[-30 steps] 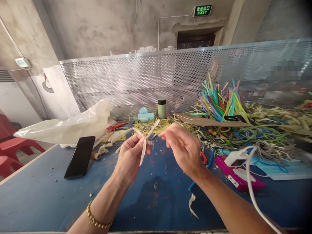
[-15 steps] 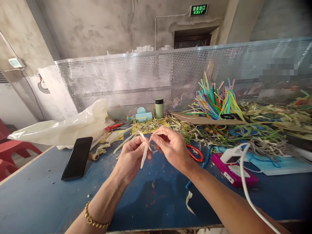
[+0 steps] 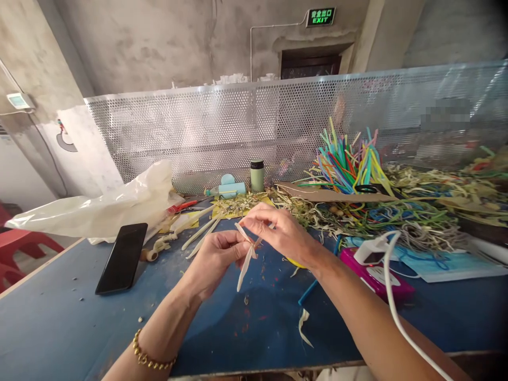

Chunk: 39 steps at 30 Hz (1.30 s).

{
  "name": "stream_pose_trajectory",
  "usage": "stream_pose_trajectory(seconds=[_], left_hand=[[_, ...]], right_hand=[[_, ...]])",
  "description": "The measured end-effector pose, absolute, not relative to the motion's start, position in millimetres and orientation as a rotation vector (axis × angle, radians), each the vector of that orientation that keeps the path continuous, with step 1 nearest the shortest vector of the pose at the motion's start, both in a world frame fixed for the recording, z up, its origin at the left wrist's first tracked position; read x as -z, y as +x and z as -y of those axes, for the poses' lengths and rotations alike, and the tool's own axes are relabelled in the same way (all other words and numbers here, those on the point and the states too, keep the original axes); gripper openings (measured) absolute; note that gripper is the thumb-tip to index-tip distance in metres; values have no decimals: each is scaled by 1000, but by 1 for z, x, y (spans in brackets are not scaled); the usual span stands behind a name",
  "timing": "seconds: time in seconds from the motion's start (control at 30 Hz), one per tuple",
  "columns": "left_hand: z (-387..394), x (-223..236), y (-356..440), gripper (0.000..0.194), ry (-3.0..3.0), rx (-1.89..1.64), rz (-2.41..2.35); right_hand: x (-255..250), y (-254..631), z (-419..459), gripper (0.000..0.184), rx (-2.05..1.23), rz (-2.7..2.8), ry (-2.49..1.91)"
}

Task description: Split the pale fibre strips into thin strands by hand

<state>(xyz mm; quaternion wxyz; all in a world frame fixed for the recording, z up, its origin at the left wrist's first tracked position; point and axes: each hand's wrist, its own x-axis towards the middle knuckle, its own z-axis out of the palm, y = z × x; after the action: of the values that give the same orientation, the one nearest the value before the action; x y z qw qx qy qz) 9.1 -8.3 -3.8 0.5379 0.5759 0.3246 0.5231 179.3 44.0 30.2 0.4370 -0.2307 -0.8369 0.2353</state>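
My left hand (image 3: 216,259) is closed in a pinch on a pale, flat strip piece (image 3: 246,259) that hangs down over the blue table (image 3: 71,312). My right hand (image 3: 280,233) is closed too, its fingertips pinching the upper end of the same crossed strips where the two hands meet. A gold bead bracelet (image 3: 148,355) circles my left wrist. More pale strips (image 3: 200,233) lie on the table just beyond the left hand.
A black phone (image 3: 122,258) lies at the left beside a white plastic bag (image 3: 103,209). A magenta device (image 3: 377,272) with a white charger and cable (image 3: 391,296) sits at the right. Heaps of coloured strips (image 3: 349,161) and straw fill the back right. A perforated metal screen (image 3: 222,132) stands behind.
Both hands have drawn together and dropped slightly toward the table. The right hand has closed in over the top of the strip piece, which now hangs lower and more tilted.
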Motion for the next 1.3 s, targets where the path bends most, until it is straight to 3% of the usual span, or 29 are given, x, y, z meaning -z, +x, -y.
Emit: stream_pose_trajectory(seconds=[0.23,1.0,1.07,1.23,1.3], left_hand=[[8,7,6,22,1316,-1227,-738],[8,5,9,15,1353,-1305,-746],[8,5,10,17,1328,-1327,-769],[2,5,9,20,1187,-1493,-849],[-1,5,8,20,1146,-1570,-858]], right_hand=[[-23,173,-41,24,-1083,1907,-564],[-17,167,-44,19,-942,1808,-608],[-19,170,-46,18,-799,1817,-625],[-28,178,-44,8,23,1729,-621],[-29,177,-40,9,142,1814,-547]])
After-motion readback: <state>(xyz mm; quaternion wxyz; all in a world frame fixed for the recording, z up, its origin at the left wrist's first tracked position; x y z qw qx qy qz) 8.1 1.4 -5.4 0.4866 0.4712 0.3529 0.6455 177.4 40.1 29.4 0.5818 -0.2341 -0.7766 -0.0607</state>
